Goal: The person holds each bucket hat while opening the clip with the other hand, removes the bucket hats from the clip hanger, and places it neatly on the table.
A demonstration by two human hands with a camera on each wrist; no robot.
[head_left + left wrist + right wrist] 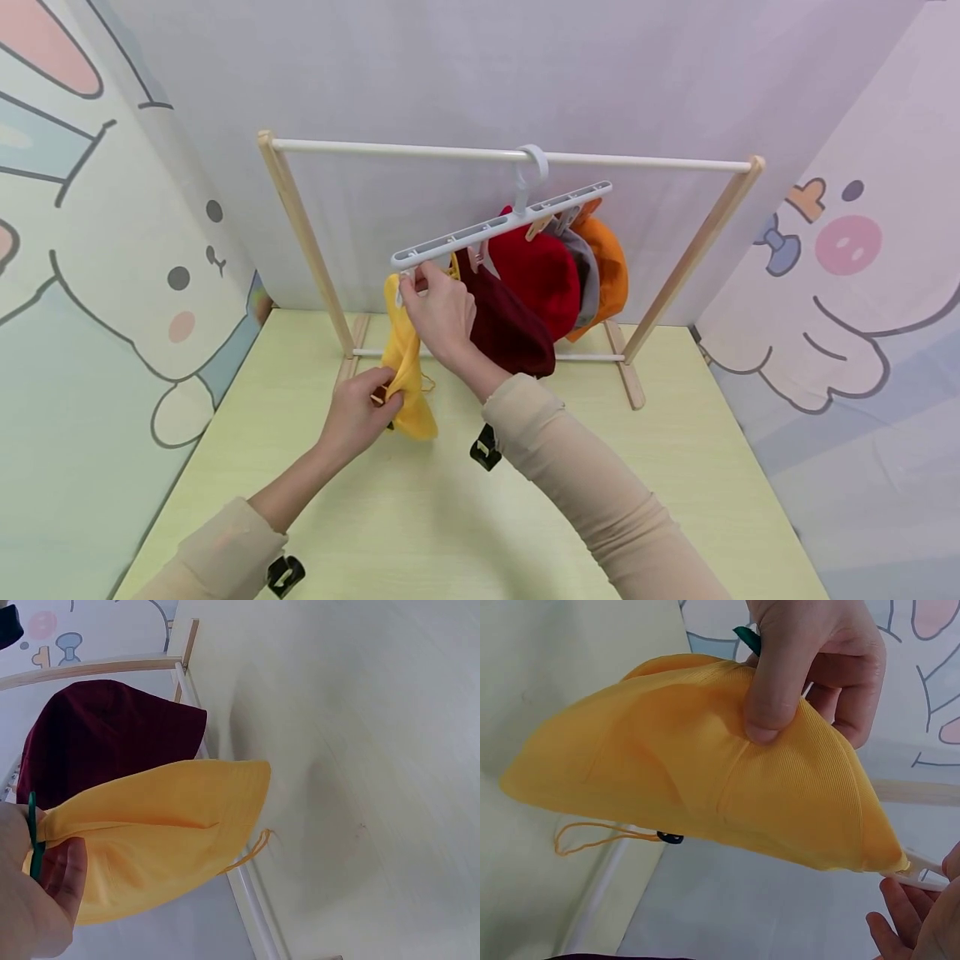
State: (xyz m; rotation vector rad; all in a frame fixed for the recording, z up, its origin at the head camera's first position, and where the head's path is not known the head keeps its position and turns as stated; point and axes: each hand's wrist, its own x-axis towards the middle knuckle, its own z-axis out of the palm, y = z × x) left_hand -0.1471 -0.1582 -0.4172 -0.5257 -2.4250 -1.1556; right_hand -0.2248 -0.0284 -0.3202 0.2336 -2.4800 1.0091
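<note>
A yellow hat with a cord and a green tab hangs at the left end of a white clip hanger. My left hand pinches the hat's crown beside the green tab. At the hat's edge, my right hand pinches a white clip, whose tip meets the fabric. Right of that hand hangs a dark maroon hat. Further along the hanger are a red hat, a grey hat and an orange hat, each under clips.
The hanger hooks over the white rod of a wooden-legged rack and slants, left end nearer me. The rack stands on a pale yellow table. Cartoon-printed curtains enclose the sides.
</note>
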